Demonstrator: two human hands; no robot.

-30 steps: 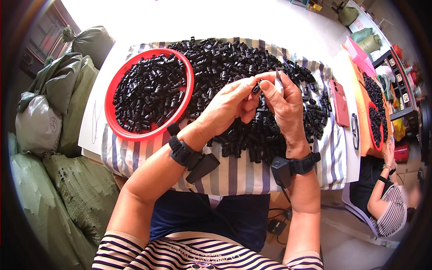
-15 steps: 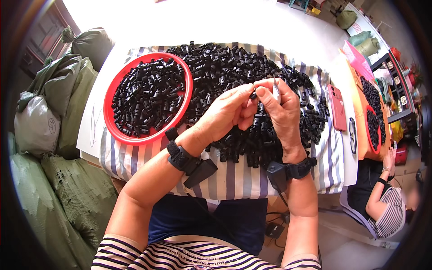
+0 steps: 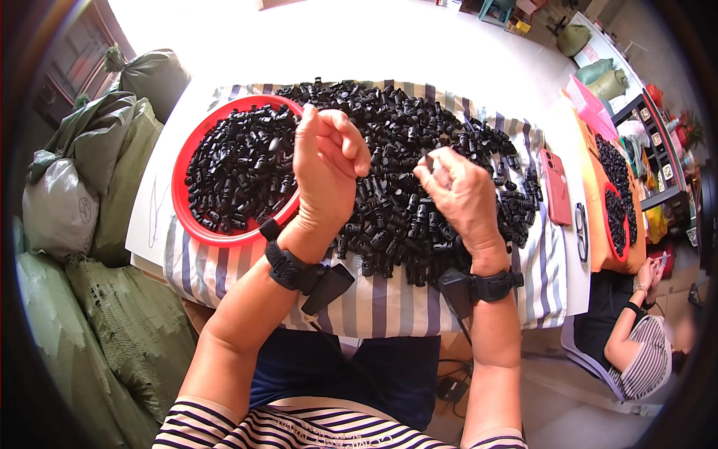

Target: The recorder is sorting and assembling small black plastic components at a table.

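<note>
My left hand [image 3: 327, 161] is raised over the right rim of a round red tray [image 3: 182, 196], thumb up and fingers loosely bent apart, with nothing visible in it. Small black plastic parts [image 3: 243, 161] fill the tray. Over a larger heap of the same black parts [image 3: 389, 217], my right hand [image 3: 465, 193] is closed, thumb against curled fingers. What it grips is mostly hidden; only a small dark bit shows at the fingertips. Both wrists wear black straps with small dark boxes.
A striped cloth [image 3: 396, 307] covers the table under the heap. To the right lie a red phone [image 3: 555, 187] and glasses [image 3: 581, 232]. Full green sacks [image 3: 134, 314] stand left. Another person [image 3: 636, 337] sits at the right by an orange-covered table with black parts.
My hands, together over the heap with a black part and a small pointed blade, have parted. The left moved left to the tray without the part; the right dropped slightly lower over the heap.
</note>
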